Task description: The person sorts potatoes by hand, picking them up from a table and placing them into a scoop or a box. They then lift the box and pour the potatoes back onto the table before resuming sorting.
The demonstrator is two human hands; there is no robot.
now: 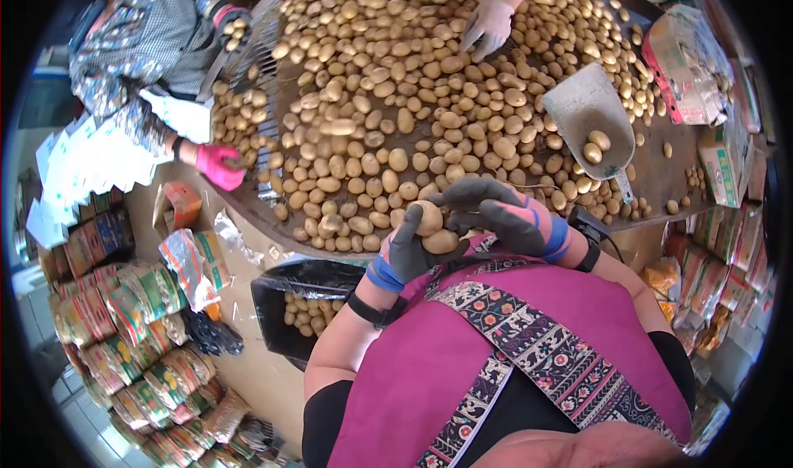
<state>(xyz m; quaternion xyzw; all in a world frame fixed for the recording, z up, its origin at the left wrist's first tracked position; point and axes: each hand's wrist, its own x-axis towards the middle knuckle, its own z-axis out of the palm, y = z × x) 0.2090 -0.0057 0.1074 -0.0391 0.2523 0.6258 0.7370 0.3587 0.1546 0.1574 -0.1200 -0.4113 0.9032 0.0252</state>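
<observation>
Potatoes (429, 220) rest in the gloved left hand (409, 251), its fingers curled around them, by the worktop's (667, 169) near edge. The gloved right hand (508, 218) is just to the right, fingers bent; whether they touch a potato, I cannot tell. A potato pile (397, 160) lies beyond, a scoop (581, 106) at right, and a black-lined bin (271, 296) near left.

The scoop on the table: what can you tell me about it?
The scoop is grey, scuffed and looks like metal, with a broad, open front and raised sides narrowing to a short handle. It lies open side up on the right part of the table, its handle pointing toward the camera wearer's side. Two potatoes sit inside, near the handle end; others crowd around it. Nobody is touching it.
</observation>
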